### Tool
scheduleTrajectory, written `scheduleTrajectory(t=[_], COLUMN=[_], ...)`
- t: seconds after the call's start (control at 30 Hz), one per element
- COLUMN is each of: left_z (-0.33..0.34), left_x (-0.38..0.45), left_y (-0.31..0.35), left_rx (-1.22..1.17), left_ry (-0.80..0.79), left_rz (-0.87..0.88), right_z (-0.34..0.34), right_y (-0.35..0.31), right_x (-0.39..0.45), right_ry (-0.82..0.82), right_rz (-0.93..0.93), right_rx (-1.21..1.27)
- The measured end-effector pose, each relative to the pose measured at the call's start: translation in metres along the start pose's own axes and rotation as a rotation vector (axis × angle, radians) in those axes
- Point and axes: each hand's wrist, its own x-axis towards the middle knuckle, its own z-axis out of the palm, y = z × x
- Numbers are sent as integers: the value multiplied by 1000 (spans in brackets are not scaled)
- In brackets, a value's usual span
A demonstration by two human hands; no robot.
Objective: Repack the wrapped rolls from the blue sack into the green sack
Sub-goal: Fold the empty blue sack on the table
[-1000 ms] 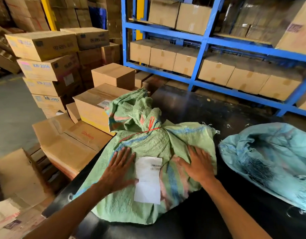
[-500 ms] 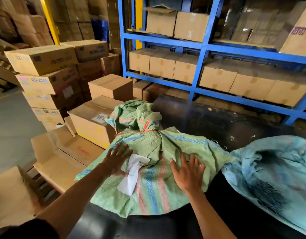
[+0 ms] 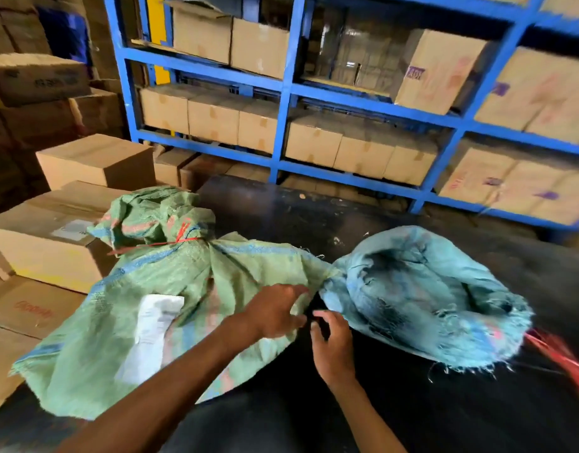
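The green sack (image 3: 157, 289) lies bulging on the left of the black table (image 3: 314, 217), its neck tied with red string (image 3: 170, 244) and a white label (image 3: 150, 325) on its side. The blue sack (image 3: 422, 299) lies to its right, frayed mouth open and sagging. My left hand (image 3: 275, 313) reaches across the green sack's right edge with fingers spread. My right hand (image 3: 330, 341) hovers over the gap between the sacks, fingers loosely bent and holding nothing. No wrapped rolls show; the sacks hide their contents.
Cardboard boxes (image 3: 43, 243) are stacked against the table's left side. Blue metal shelving (image 3: 281, 125) full of boxes stands behind the table. A bundle of red strings (image 3: 565, 358) lies at the table's right edge.
Both hands left the top of the green sack and moved right, to the gap between the two sacks. The view swung right, bringing the blue sack's open mouth into view.
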Motion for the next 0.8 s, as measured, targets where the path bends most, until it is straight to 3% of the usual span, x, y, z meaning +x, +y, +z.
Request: scheduleTrajectory(t=[0.17,0.23,0.47,0.6,0.8], left_z=[56,78,158,209,216], left_x=[29,43,134,159,134], left_y=[53,60,80,78,92], left_rx=[-51,-24,265,373,327], left_ry=[-285,-322,-270,-307,-232], left_rz=[64,42,-53,-125,-63], right_z=[-97,-125,-164,-164,-163], right_y=[89,110,192,238,257], right_x=[-5,4,54,60,64], right_ry=[-126,-151,-378,-569,-539], right_rz=[305,313,150,177,98], right_rx=[-239,-291,-448,-465,-501])
